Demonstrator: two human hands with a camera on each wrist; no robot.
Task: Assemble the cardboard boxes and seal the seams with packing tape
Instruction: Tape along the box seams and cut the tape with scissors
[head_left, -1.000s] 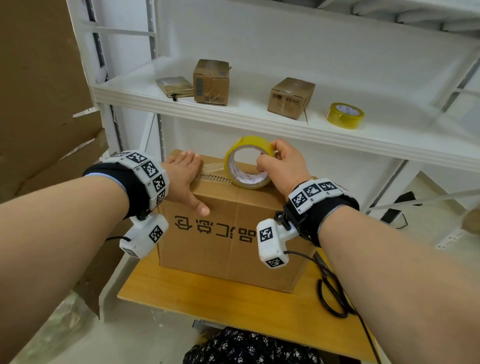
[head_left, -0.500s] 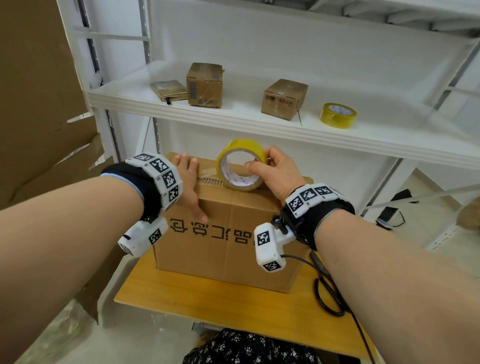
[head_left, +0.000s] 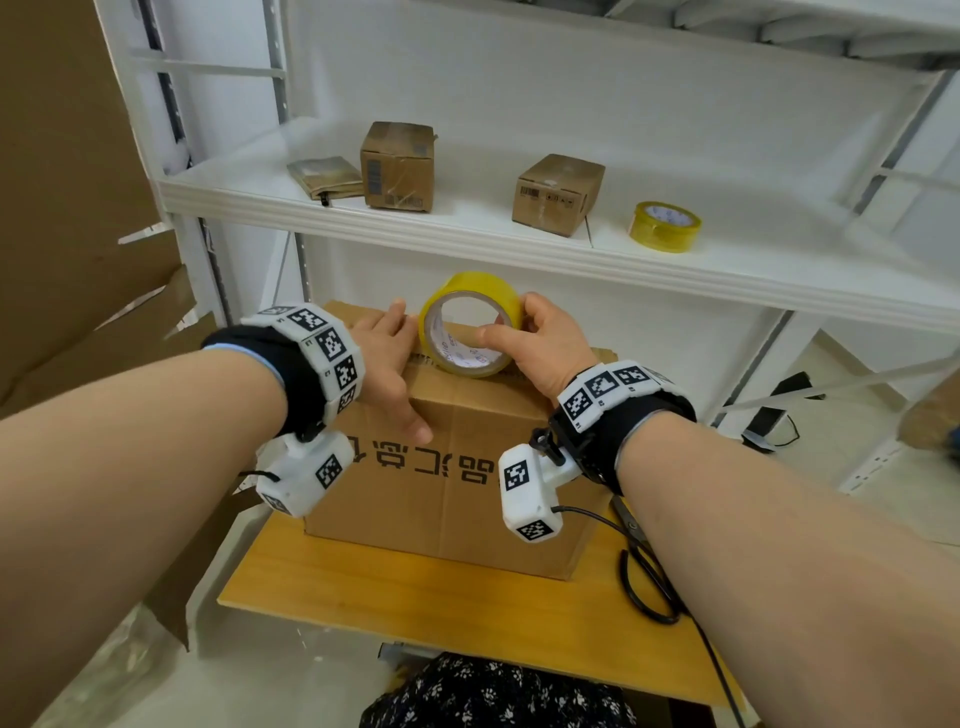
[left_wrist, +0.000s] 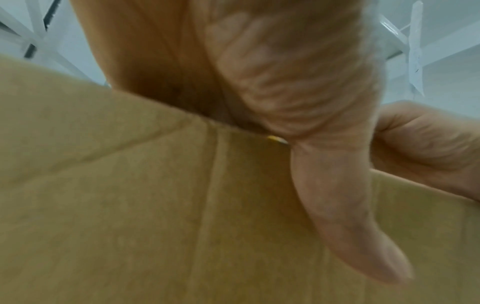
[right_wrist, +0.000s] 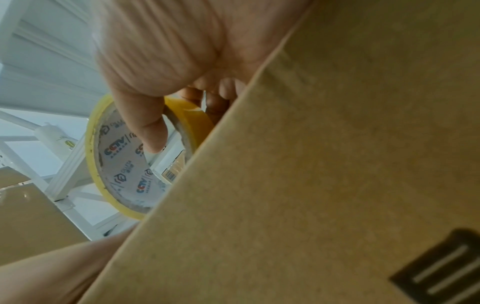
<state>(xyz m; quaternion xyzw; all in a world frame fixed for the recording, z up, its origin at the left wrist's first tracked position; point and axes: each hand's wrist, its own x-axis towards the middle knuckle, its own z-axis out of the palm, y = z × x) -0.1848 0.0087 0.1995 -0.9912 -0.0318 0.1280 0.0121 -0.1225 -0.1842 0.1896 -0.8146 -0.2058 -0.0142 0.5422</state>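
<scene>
The cardboard box (head_left: 447, 457) stands on the wooden table (head_left: 415, 597), printed side toward the person.

Left hand (head_left: 387, 358): the palm lies flat on the box top, fingers straight and close together, pointing away from the person. The thumb (left_wrist: 345, 205) hangs over the near top edge and presses against the front panel. The hand grips nothing.

Right hand (head_left: 540, 345): the fingers curl round the yellow tape roll (head_left: 470, 330). The thumb (right_wrist: 145, 121) reaches inside the printed core; the other fingers wrap the outer rim on the far side. The roll stands on edge on the box top, its open core facing the person.

The roll sits directly between the two hands, just beside the left fingertips and touching the box under the right fingers. A strip of tape (head_left: 421, 359) lies on the box top between the left hand and the roll.

Beyond the fingers, the white shelf (head_left: 467, 234) carries two small cartons (head_left: 397, 166) and a second tape roll (head_left: 665, 226). Black scissors (head_left: 644, 571) lie on the table under the right forearm.
</scene>
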